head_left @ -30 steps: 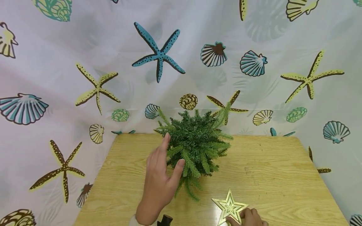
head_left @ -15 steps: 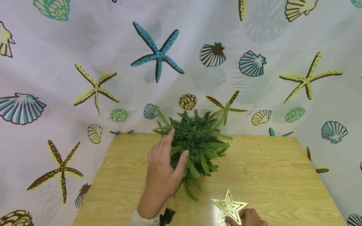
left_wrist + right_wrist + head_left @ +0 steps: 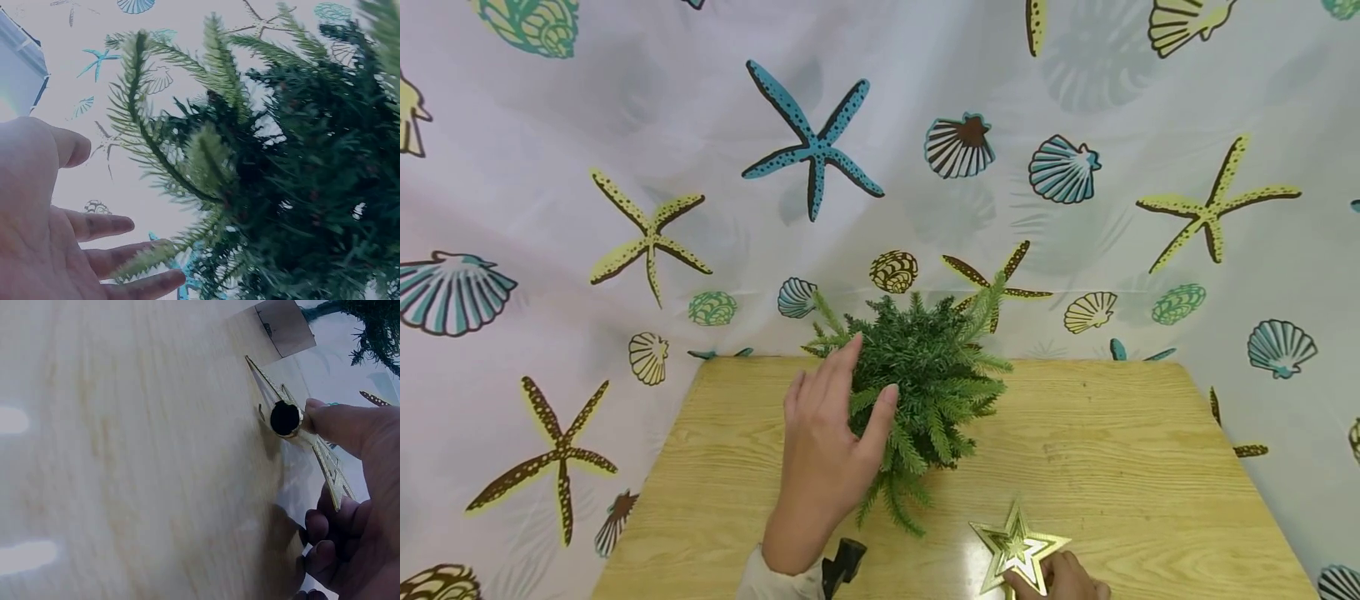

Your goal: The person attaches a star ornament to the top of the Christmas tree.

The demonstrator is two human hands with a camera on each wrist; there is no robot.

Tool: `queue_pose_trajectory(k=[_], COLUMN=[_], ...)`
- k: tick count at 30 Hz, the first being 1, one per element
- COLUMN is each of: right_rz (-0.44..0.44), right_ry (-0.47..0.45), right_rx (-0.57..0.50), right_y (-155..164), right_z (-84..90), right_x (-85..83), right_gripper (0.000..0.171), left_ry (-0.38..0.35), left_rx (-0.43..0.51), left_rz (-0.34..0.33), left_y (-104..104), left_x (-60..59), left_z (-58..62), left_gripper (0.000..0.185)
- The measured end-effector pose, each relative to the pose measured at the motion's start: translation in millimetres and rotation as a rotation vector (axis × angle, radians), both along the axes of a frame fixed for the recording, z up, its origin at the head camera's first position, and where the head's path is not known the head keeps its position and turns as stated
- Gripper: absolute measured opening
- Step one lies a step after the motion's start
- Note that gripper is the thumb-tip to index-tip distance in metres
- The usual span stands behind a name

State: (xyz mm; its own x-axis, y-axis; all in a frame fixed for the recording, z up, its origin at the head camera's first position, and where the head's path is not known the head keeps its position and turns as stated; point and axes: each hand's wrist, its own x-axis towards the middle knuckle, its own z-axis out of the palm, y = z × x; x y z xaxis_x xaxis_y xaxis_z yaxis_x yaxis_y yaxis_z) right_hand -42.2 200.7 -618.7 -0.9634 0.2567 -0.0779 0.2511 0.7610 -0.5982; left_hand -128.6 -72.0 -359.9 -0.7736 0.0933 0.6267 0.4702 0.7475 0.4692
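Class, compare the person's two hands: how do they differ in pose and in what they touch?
The left hand lies open, fingers straight against the small green tree; the right hand pinches the gold star. The left reaches mid-table; the right sits at the near edge. Both are bare, over the wooden table.

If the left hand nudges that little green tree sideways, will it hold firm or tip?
The small tree probably tips easily: it stands free on the wooden table, bushy and wider than any base that shows. Its branches look soft and should bend under the left hand before the trunk shifts. It is likely light.
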Motion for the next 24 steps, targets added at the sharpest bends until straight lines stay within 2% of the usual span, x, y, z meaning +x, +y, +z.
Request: queue_pose_trajectory(k=[4, 10, 13, 21, 24], right_rz=[0.052, 0.016, 0.032, 0.087, 0.113], right_ry=[-0.062, -0.085, -0.100, -0.104, -0.106], right_rx=[-0.026, -0.047, -0.066, -0.043, -0.068], right_y=[5.9, 5.2, 6.3, 10.0, 12.3], right_z=[2.8, 7.3, 9.2, 5.3, 3.9], right_x=[-4.5, -4.0, -4.0, -7.0, -6.9], right_gripper=[0.049, 0.055, 0.053, 0.067, 0.065], left_ry=[0.011, 0.037, 0.049, -0.008, -0.033], left_rx=[-0.027, -0.166, -0.210, -0.226, -0.242], left_rz=[-0.009, 0.043, 0.039, 0.012, 0.015], left_y=[4.8, 12.4, 15.6, 22.3, 24.2], left_x=[-1.5, -7.6, -11.4, -14.5, -16.0], left_z=[6.7, 12.0, 13.9, 13.8, 13.5], left_gripper=[0.059, 0.062, 0.062, 0.057, 0.058])
